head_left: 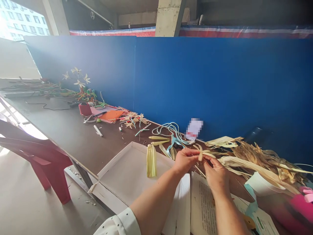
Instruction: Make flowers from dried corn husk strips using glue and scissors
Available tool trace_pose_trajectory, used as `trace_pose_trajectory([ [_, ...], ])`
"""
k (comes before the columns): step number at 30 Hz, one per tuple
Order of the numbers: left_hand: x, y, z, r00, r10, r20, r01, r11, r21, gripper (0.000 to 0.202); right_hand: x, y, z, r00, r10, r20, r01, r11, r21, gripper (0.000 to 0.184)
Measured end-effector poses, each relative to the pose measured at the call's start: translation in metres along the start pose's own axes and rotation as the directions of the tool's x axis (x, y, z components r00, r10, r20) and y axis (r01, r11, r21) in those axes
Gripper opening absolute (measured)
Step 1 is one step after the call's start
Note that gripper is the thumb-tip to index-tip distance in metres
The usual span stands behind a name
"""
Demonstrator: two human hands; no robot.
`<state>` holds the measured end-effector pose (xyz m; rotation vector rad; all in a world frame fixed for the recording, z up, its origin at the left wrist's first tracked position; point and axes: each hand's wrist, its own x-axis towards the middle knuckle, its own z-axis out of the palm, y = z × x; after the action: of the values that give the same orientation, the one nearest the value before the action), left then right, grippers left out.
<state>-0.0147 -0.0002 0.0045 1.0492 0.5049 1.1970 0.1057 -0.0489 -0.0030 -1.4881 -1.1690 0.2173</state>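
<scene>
My left hand (187, 160) pinches a small flower shape of pale dried husk strips (201, 154). From the other side, my right hand (216, 171) has its fingers closed on the strips of the same husk flower. Both hands meet above the table, right of a shallow white cardboard box (114, 156). A folded yellow-green corn husk (151, 161) lies over the box's far edge. Thin rolled husks (158, 142) and a light-blue ribbon (173, 143) are just beyond my left hand. The fingertips partly hide the flower's centre.
A heap of dried corn husks (266, 156) lies at right, near a white cup (262, 184). Printed sheets (202, 205) are under my right arm. Finished husk flowers (79, 80), a red thread spool (84, 109) and orange paper (111, 115) are farther left. A blue partition (207, 78) borders the table.
</scene>
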Motion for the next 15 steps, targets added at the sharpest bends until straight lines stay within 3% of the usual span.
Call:
trace_pose_trajectory([
  [6,0.000,0.000,-0.004,0.995,-0.013,0.098,-0.003,0.987,0.164,0.036,0.002,0.004,-0.004,0.997,-0.079,-0.022,0.078,0.995,-0.060,0.034],
  [10,0.002,0.007,-0.009,0.989,-0.147,0.029,0.145,0.988,0.058,0.044,0.001,0.001,-0.006,0.989,-0.131,-0.069,0.123,0.987,-0.102,0.034],
  [12,0.004,0.010,-0.012,0.986,-0.164,-0.018,0.163,0.986,-0.023,0.049,0.001,0.000,-0.006,0.987,-0.133,-0.089,0.121,0.985,-0.126,0.036],
  [15,0.005,0.014,-0.016,0.981,-0.194,0.004,0.193,0.974,-0.121,0.061,0.000,0.000,-0.004,0.990,-0.126,-0.070,0.118,0.987,-0.106,0.037],
])
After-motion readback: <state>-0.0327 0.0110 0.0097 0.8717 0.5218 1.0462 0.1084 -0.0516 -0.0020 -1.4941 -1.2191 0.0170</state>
